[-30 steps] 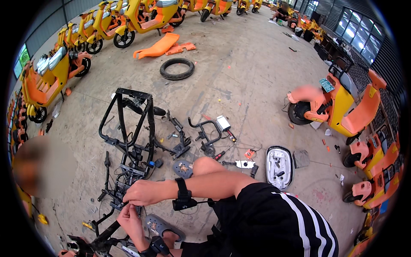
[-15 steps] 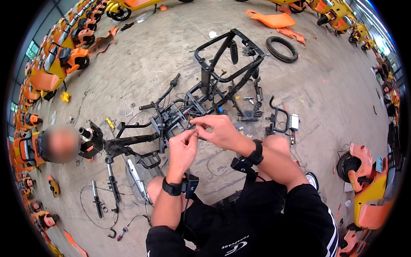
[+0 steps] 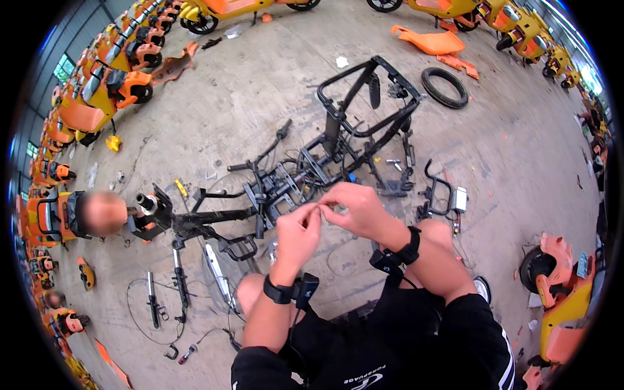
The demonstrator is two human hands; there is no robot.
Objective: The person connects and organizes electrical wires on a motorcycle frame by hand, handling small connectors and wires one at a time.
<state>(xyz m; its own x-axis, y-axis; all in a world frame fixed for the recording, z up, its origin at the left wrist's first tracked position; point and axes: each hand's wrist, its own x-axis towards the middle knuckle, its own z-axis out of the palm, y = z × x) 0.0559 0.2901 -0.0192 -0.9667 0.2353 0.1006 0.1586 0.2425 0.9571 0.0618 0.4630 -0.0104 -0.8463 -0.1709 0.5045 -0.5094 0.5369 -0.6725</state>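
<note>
My left hand (image 3: 299, 231) and my right hand (image 3: 348, 208) meet at their fingertips, closed in pinches on something too small and hidden to make out. Just beyond them lies a black scooter frame (image 3: 330, 127) with a rack-like loop, crossbars and cables. A black handlebar (image 3: 272, 144) rests across it, and the front column (image 3: 224, 214) runs left from my hands. Below that column are a pale elongated part (image 3: 218, 270) and two fork tubes (image 3: 180, 279) among loose cables. Right of my right hand are a bent black tube bracket (image 3: 442, 195) and a silver box (image 3: 461, 199).
A tyre (image 3: 444, 88) and orange body panels (image 3: 426, 40) lie on the concrete floor (image 3: 227, 104) at the back. Yellow-orange scooters (image 3: 97, 104) line the left and back, and another (image 3: 565, 312) stands at the lower right. A screwdriver (image 3: 188, 354) lies near the lower left.
A second ago my hands were down at the frame on the left; they are now nearer the middle, fingertips together. The view has turned, then shifted slightly over the last half second.
</note>
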